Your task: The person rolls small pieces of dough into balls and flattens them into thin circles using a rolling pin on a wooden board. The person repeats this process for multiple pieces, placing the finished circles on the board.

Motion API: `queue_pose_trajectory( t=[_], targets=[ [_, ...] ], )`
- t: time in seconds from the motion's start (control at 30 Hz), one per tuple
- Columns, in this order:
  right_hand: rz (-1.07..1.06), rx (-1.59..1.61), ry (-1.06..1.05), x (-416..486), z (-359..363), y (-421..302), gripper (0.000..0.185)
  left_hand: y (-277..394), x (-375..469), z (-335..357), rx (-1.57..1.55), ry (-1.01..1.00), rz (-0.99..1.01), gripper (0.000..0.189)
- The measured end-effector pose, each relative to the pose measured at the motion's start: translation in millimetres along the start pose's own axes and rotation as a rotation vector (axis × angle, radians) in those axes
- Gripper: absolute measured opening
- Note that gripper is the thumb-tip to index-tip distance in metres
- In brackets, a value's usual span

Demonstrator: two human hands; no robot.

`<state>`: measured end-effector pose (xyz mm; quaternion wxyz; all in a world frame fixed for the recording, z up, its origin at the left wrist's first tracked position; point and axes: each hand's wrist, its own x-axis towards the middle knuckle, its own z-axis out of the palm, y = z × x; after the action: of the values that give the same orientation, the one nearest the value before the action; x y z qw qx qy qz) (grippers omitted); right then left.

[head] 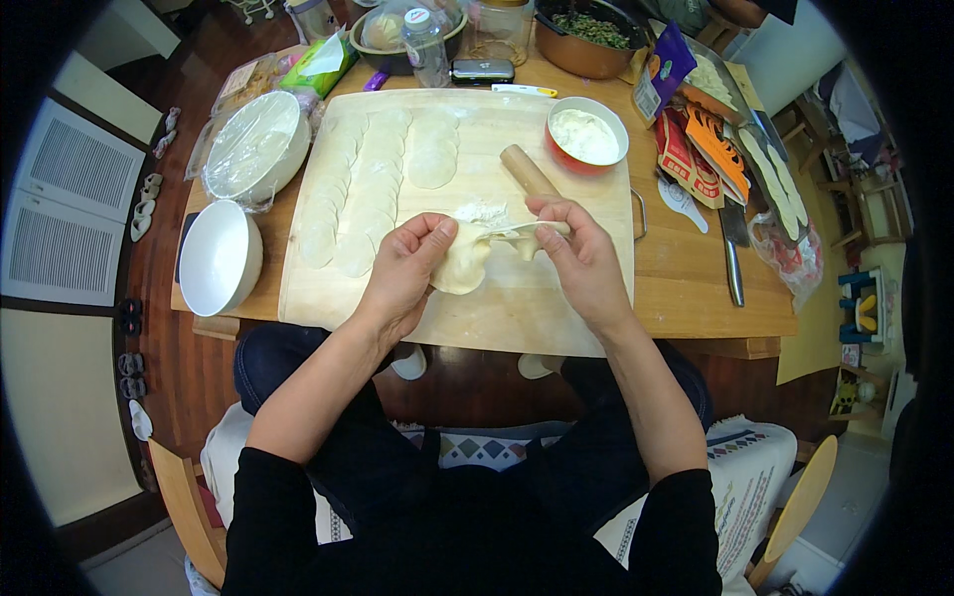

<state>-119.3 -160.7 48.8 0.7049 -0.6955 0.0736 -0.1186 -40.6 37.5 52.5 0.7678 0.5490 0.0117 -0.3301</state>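
Note:
A soft piece of dough [460,266] is stretched between my two hands above a floured wooden board [514,320]. My left hand [410,261] pinches its wide end. The narrower, twisted end is in the fingers of my right hand [577,253]. Behind my right hand lies a wooden rolling pin [528,170], partly hidden. Loose flour [483,214] is scattered just beyond the dough. Overlapping round dough wrappers [320,216] lie in rows on the left half of the board, with a shorter row [434,153] beside them. A red and white bowl of flour [585,138] stands at the board's back right.
Left of the board are an empty white bowl [221,257] and a plastic-covered bowl [256,149]. A bottle [425,48] and a brown pot of chopped filling [589,41] stand behind. At right are a cleaver [733,253], packets [689,160] and a tray with dough strips [775,182].

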Motion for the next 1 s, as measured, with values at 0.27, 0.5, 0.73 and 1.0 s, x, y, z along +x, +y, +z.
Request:
queue_pose_trajectory(
  t=[0.27, 0.5, 0.73, 1.0],
  targets=[
    [0.364, 0.496, -0.218, -10, 5, -5, 0.026, 4, -6, 0, -0.066, -0.217, -0.169, 0.022],
    [0.255, 0.131, -0.277, -7, 10, -15, 0.020, 1, 0, -4, 0.035, -0.289, -0.228, 0.026],
    [0.215, 0.009, -0.277, -8, 1, 0, 0.013, 4, -4, 3, 0.567, -0.199, -0.048, 0.020],
    [0.040, -0.344, -0.130, 1, -12, -6, 0.005, -1, 4, -2, 0.594, -0.285, 0.022, 0.014]
  ],
)
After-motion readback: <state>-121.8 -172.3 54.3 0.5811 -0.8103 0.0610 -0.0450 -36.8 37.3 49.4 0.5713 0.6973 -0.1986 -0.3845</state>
